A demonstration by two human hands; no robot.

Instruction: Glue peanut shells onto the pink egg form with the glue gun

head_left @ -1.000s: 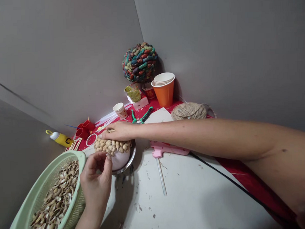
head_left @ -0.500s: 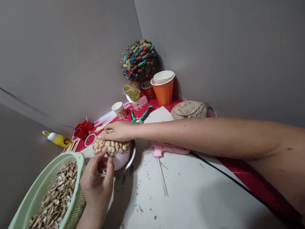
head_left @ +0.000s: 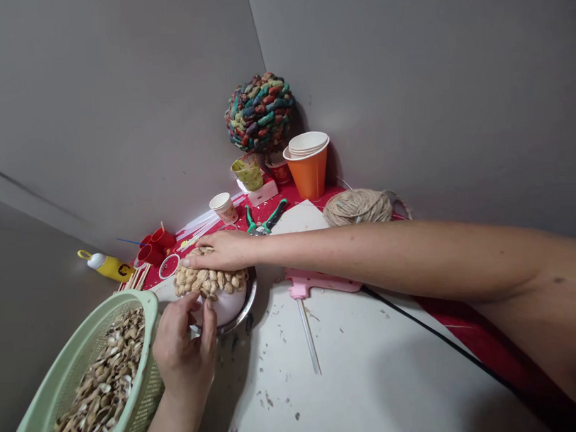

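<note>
A white ball partly covered with peanut shells [head_left: 210, 283] sits in a small metal bowl [head_left: 246, 301]. My right hand [head_left: 220, 250] lies flat on top of the shells, fingers stretched out. My left hand [head_left: 185, 352] is at the ball's near side, thumb and fingers pinched together against its white lower part; what they pinch is too small to make out. A pale green basket [head_left: 53, 388] full of peanut shells stands just left of my left hand.
A pink glue gun [head_left: 318, 282] with a black cord and a clear glue stick [head_left: 308, 335] lie on the white board. Behind are a painted shell ball [head_left: 260, 113], an orange cup [head_left: 309, 170], twine [head_left: 358, 206], green pliers [head_left: 267, 220], red cups, a yellow bottle [head_left: 108, 265].
My left hand has slid slightly down and its fingers have closed into a tighter pinch against the ball. The right hand stays pressed on the shells.
</note>
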